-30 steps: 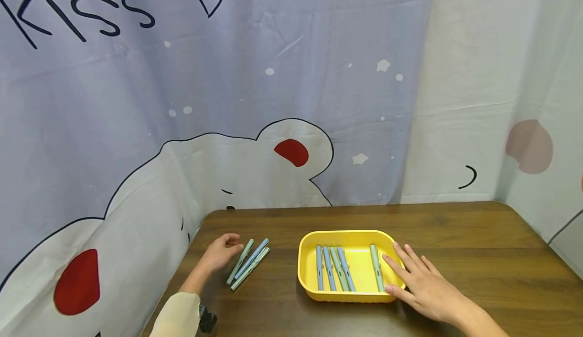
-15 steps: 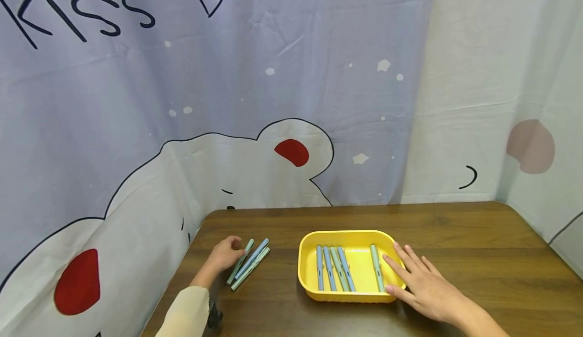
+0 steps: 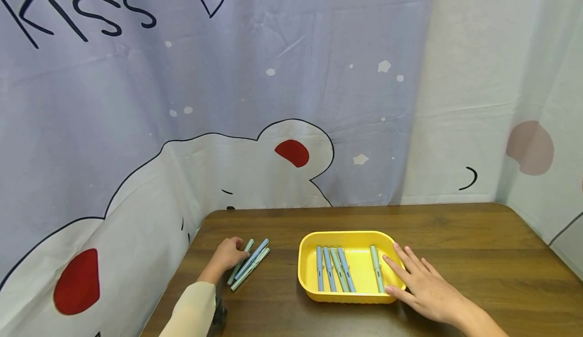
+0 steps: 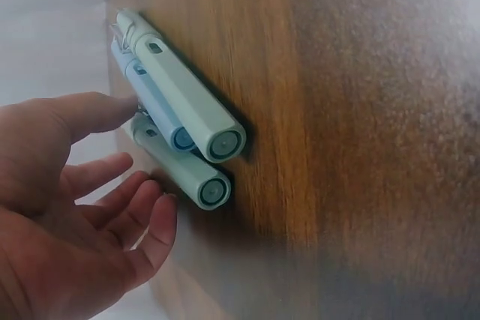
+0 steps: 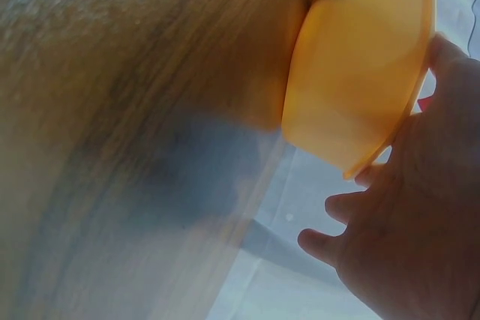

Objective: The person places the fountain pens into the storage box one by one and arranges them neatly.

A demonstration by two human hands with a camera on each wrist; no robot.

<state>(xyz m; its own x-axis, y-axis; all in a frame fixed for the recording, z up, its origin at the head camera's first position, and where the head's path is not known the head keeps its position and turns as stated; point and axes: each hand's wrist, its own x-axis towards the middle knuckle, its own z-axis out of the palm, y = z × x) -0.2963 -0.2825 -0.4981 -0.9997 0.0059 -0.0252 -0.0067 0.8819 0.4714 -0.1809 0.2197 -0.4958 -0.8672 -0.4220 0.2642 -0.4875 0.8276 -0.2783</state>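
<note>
My left hand (image 3: 226,256) is beside three capped pens lying together on the table at the left. Its thumb reaches over the nearest green pen (image 4: 180,166), close to the clip, while the other fingers bend loosely on that pen's near side. A blue pen (image 4: 154,99) lies in the middle, and another green pen (image 4: 184,99) lies at the far side. My right hand (image 3: 423,286), fingers spread, rests on the right rim of a yellow tray (image 3: 348,297). In the tray lie several blue pens (image 3: 320,268) and green pens (image 3: 377,268).
The brown wooden table (image 3: 492,256) extends behind and to the right of the tray. A printed curtain (image 3: 364,99) hangs along the table's back and left edges. A dark wrist device (image 3: 219,312) sits at my left sleeve.
My left hand has moved right, its thumb now over the nearest green pen. My right hand stays on the tray rim, and the pens lie as before.
</note>
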